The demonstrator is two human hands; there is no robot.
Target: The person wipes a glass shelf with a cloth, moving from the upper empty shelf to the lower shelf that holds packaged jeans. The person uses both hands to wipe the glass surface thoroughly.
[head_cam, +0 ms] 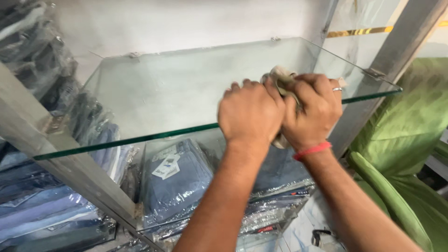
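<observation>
Both forearms rise from the bottom edge toward a glass shelf (154, 93), and the 2 hands meet over its front right part. Left hand (249, 112) is closed into a loose fist, its fingers curled under and pressed together, knuckles up, touching the right hand beside it. Right hand (312, 109), with a red thread band (312, 150) at the wrist and a ring (337, 88) on 1 finger, is bunched around a crumpled pale cloth (280, 77); its fingers fold over the wad and squeeze it, so that only a tuft shows above the knuckles and a scrap below them. Whether the left fingers also catch part of the cloth cannot be told, since they are hidden under the fist.

By my reading, the work in hand is wiping the glass: the cloth sits at the front edge of the pane, gathered rather than spread. A further stroke would call for flattening the wad against the surface and keeping the pressure gentle, as the pane rests only on small metal clips (375, 72) at the wall and post.

Under the glass lie folded blue jeans in clear plastic wrap (179, 179), with more stacked at the left (46, 219). A green chair (406, 140) stands at the right.
</observation>
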